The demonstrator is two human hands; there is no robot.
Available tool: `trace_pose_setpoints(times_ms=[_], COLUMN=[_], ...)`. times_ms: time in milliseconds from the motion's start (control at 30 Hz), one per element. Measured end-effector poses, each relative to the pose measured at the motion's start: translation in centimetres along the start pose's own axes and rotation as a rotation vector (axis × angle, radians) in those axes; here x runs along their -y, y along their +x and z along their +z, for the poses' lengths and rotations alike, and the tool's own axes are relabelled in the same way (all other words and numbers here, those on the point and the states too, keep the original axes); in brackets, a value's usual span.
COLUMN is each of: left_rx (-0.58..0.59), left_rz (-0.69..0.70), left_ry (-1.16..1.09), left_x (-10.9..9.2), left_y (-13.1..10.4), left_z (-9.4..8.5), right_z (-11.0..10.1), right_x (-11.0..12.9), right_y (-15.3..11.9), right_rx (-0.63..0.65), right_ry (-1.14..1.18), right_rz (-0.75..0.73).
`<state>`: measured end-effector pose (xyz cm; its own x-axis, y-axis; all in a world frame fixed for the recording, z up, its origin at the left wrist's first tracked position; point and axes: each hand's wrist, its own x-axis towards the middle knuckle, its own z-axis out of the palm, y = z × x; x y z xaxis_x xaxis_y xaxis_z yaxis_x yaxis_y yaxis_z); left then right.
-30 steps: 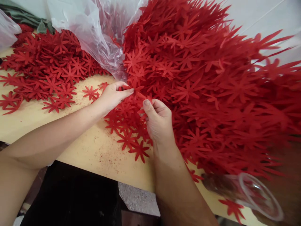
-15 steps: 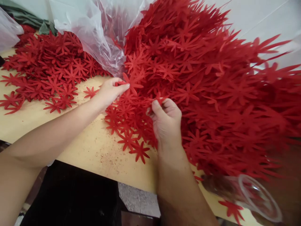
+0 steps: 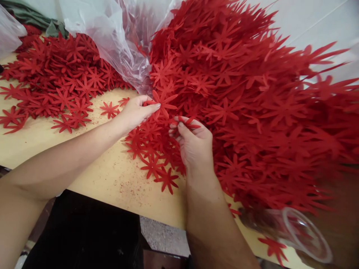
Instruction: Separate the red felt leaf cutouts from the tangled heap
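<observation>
Between thumb and fingers, my left hand (image 3: 141, 109) pinches a red flower-shaped cutout (image 3: 165, 104) with long narrow petals. To its right, my right hand (image 3: 195, 138) is closed on another red piece (image 3: 188, 123); thin red petals stick out past the thumb, and the rest is hidden by the fingers. Both hands are over the near left edge of a large heap of red flower cutouts (image 3: 241, 112). A few loose cutouts, one of them a dark red flower (image 3: 166, 180), lie on the tan tabletop (image 3: 112, 175) below the hands.
A second pile of red flowers (image 3: 56, 82) covers the table's left. Behind my left hand stands a clear plastic bag (image 3: 120, 48). Green cloth (image 3: 36, 18) lies at the far left. A clear plastic container (image 3: 305, 235) rests on its side near the front right edge.
My left hand has moved slightly right with its flower. My right hand has shifted a little left and down, and more of the red petals in it now show.
</observation>
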<state>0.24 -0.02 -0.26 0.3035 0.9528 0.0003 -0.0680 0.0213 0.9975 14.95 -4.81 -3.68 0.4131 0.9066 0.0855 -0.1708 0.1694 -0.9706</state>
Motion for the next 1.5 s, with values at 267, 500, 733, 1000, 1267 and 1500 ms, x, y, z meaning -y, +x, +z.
trace_pose_setpoints(times_ms=[267, 500, 733, 1000, 1267, 1500], left_rx=[0.089, 0.157, 0.260, 0.172, 0.206, 0.054], left_rz=[0.035, 0.173, 0.165, 0.203, 0.206, 0.079], left_ry=[0.139, 0.286, 0.304, 0.264, 0.179, 0.098], left_x=[0.4, 1.4, 0.6, 0.9, 0.8, 0.0], left_y=[-0.6, -0.7, -1.3, -0.8, -1.1, -0.9], left_z=[0.9, 1.2, 1.4, 0.9, 1.2, 1.1], right_z=[-0.4, 0.1, 0.2, 0.1, 0.5, 0.5], right_x=[-0.6, 0.3, -0.2, 0.5, 0.5, 0.2], right_y=[0.2, -0.8, -0.5, -0.6, -1.4, -1.3], right_rx=[-0.018, 0.188, 0.053, 0.013, 0.103, 0.158], right_ry=[-0.264, -0.185, -0.151, -0.282, -0.319, -0.201], right_rz=[-0.253, -0.207, -0.164, -0.233, -0.236, -0.178])
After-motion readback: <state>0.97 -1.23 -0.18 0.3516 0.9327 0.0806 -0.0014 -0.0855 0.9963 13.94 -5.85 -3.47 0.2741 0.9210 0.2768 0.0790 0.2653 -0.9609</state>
